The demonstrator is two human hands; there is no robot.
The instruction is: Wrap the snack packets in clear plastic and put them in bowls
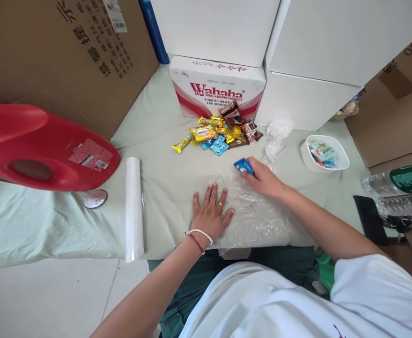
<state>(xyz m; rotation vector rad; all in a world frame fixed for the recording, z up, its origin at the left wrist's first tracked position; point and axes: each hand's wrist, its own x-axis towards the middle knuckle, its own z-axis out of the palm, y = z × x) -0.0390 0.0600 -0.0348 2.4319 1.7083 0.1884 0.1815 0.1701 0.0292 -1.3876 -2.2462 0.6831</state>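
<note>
My left hand [209, 213] lies flat with its fingers spread, at the left edge of a clear plastic sheet [258, 218] on the table. In my right hand [264, 178] is a small blue packet [243, 165], pinched just above the far part of the sheet; whether it touches the plastic I cannot tell. Beyond both hands sits a heap of wrapped snacks: yellow packets [203, 133], brown packets [250, 131] and blue packets [217, 144]. Crumpled clear plastic [278, 134] lies to the right of the heap.
On the left lie a roll of plastic film [133, 211], a round lid [95, 199] and a red jug [51, 145]. A Wahaha carton [220, 89] stands behind the snacks. To the right are a white bowl [306, 157] holding packets, plastic bottles [410, 180] and a black phone [370, 219].
</note>
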